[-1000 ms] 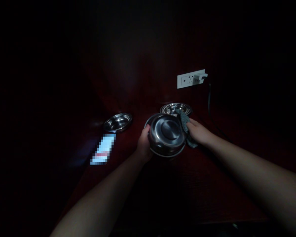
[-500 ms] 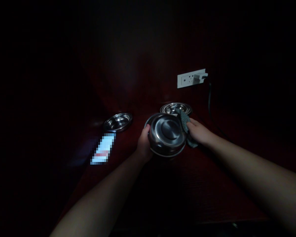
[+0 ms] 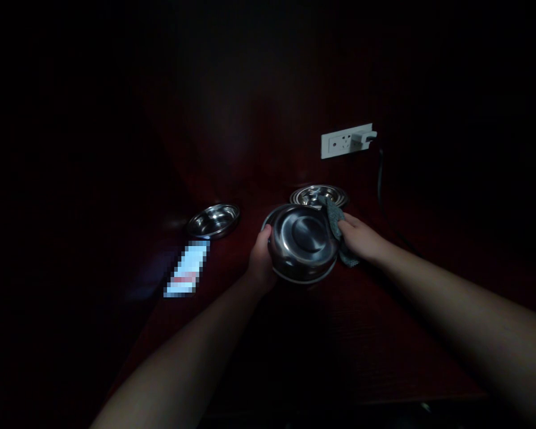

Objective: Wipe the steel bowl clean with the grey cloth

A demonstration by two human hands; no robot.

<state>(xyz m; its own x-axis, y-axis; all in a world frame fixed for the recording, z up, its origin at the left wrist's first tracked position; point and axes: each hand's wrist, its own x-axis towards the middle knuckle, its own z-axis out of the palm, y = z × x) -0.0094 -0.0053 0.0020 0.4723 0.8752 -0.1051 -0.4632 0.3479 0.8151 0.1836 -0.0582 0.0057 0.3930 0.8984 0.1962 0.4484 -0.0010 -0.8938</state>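
A shiny metal bowl (image 3: 304,241) is held up with its underside facing me. My left hand (image 3: 262,256) grips its left rim, the thumb on the outer side. On the right, my right hand (image 3: 357,235) is closed on a grey-green cloth (image 3: 335,217), which lies against the bowl's right edge. Behind the held bowl, more metal dishes (image 3: 301,195), seemingly stacked, rest on the dark red table (image 3: 366,351), partly hidden by the bowl and the cloth. Another metal bowl (image 3: 214,221) sits upright to the left.
A bright, pixelated rectangle (image 3: 187,269) lies left of my left hand, just in front of the left bowl. On the back wall is a white socket panel (image 3: 335,144) with a plug in it. A dark cable (image 3: 379,179) runs down from there behind my right arm.
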